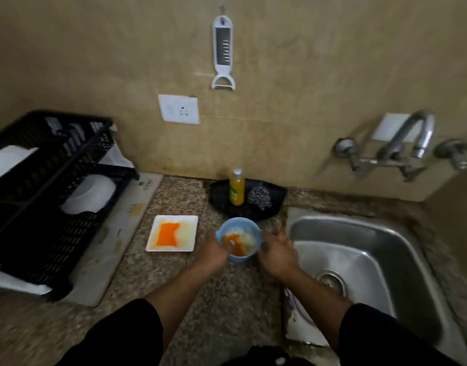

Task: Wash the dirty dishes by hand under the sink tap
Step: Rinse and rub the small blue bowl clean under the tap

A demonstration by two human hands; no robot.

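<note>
A light blue bowl (239, 233) smeared with orange sauce and white residue stands on the granite counter, just left of the sink. My left hand (213, 250) grips its left rim, thumb over the edge. My right hand (278, 253) touches the bowl's right side with the fingers spread; its grip is blurred. A white square plate (173, 233) with an orange smear lies to the left of the bowl. The steel sink (364, 262) is on the right, and the wall tap (414, 143) above it shows no water running.
A yellow soap bottle (237, 187) and a steel scrubber (259, 198) sit on a dark tray (277, 192) behind the bowl. A black dish rack (42, 196) holding white dishes stands at the left. A peeler (223, 52) and a socket (179, 109) are on the wall.
</note>
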